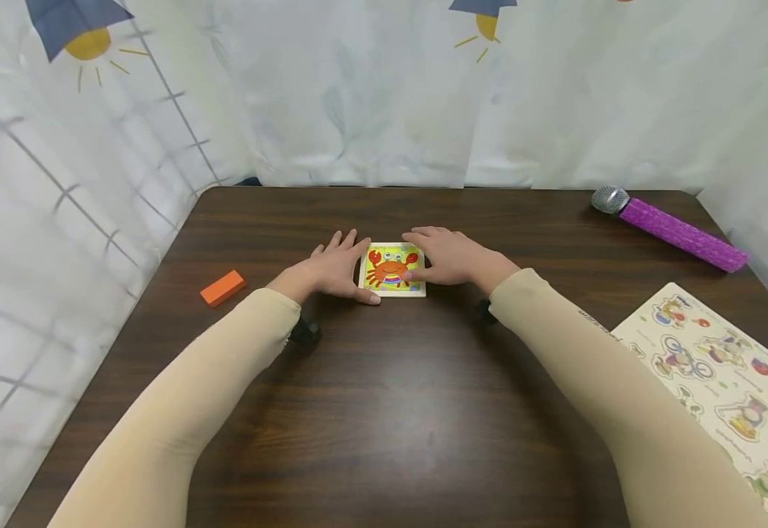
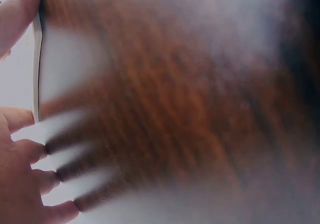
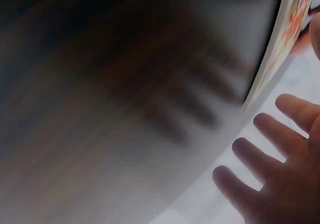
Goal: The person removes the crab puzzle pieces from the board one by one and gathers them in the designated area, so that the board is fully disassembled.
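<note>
A small square crab picture puzzle (image 1: 389,273) in a pale wooden frame lies flat on the dark table between both hands. At its left side is my left hand (image 1: 337,270), fingers spread, index finger and thumb by the frame's left corners. In the left wrist view the fingertips (image 2: 50,181) of this hand touch the tabletop. From the right comes my right hand (image 1: 448,255), its thumb over the picture's right part and its straight fingers near the far right corner. The right wrist view shows those fingers (image 3: 280,134) spread apart, beside the frame edge (image 3: 267,58).
An orange block (image 1: 222,288) lies left of the left hand. At the back right rests a microphone (image 1: 674,229) with a purple glittery handle. A sheet with printed cartoon figures (image 1: 720,367) is on the right, partly under the right sleeve. White patterned curtains (image 1: 384,88) surround the table (image 1: 384,411).
</note>
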Available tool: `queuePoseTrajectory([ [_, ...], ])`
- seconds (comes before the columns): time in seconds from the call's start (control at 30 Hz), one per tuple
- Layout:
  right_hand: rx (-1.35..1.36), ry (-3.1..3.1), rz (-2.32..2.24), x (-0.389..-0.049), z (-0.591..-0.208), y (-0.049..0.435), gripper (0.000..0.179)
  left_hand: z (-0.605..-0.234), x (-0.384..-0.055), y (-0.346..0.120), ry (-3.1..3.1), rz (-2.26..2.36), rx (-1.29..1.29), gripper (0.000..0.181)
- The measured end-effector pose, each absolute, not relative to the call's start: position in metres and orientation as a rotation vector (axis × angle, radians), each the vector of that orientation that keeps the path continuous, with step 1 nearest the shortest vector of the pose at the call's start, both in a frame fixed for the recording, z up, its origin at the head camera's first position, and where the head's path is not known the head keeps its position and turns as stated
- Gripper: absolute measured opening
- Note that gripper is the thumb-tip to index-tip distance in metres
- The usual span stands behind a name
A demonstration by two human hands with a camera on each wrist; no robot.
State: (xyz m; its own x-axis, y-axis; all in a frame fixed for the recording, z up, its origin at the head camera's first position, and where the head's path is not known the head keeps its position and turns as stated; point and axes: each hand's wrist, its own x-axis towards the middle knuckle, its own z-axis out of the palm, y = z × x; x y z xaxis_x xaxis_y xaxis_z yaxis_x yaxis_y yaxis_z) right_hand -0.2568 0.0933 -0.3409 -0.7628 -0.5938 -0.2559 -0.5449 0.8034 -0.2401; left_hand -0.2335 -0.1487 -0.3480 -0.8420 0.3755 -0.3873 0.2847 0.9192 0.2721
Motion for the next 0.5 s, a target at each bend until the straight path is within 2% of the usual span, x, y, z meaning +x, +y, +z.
queuePoseTrajectory([
  [0.23, -1.009, 2.599, -0.176, -0.263, -0.348, 0.058, 0.074, -0.349, -0.232, -0.149, 2.636, 0.286, 0.493, 0.119],
  [0.5, -1.013, 2.576, -0.253, -0.267, -0.347, 0.049, 0.071, -0.348, -0.232, -0.15, 2.627, 0.329, 0.494, 0.116],
])
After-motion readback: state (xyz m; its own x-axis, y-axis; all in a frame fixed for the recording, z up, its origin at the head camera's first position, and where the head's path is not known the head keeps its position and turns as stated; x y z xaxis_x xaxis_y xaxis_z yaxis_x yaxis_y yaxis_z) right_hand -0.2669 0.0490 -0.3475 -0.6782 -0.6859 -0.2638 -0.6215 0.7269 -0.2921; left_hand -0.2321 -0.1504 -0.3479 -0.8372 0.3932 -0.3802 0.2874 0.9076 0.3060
